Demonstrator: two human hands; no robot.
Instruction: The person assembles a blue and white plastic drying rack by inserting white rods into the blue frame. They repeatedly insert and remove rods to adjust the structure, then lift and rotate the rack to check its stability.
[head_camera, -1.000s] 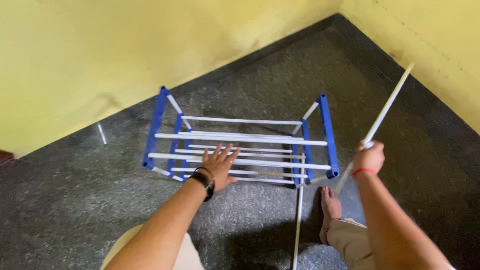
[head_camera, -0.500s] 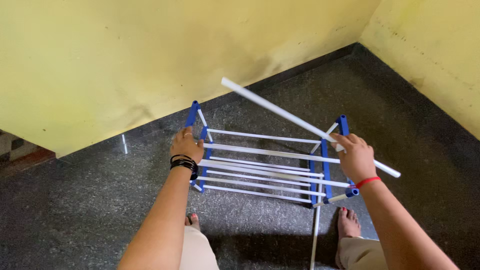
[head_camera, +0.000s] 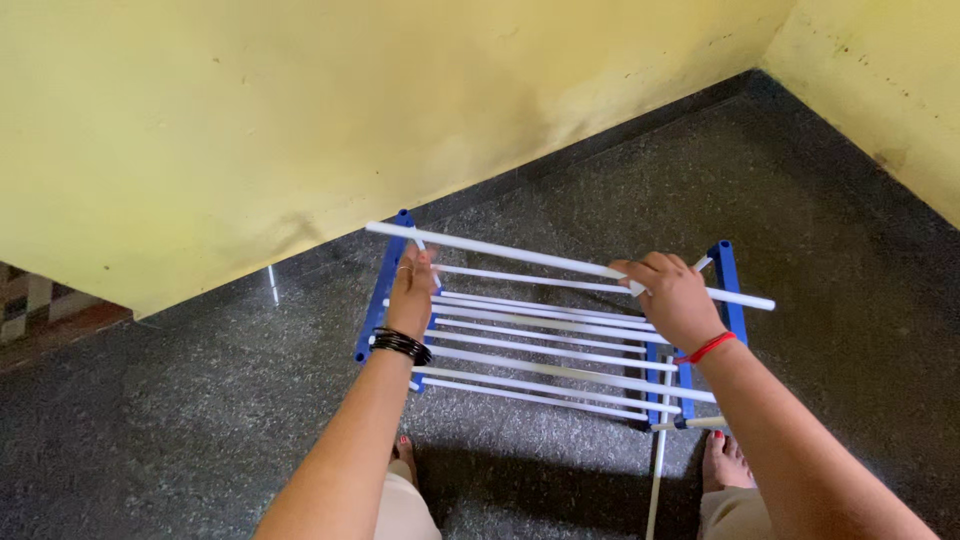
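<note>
Head view: the right hand (head_camera: 672, 298) closes its fingers around a long white rod (head_camera: 520, 251), held level above a blue-and-white drying rack (head_camera: 545, 340) that stands on the dark speckled floor (head_camera: 180, 430) near the yellow wall (head_camera: 250, 120). The left hand (head_camera: 412, 290), fingers pressed together, touches the rod's other end beside the rack's blue side frame (head_camera: 385, 300)
</note>
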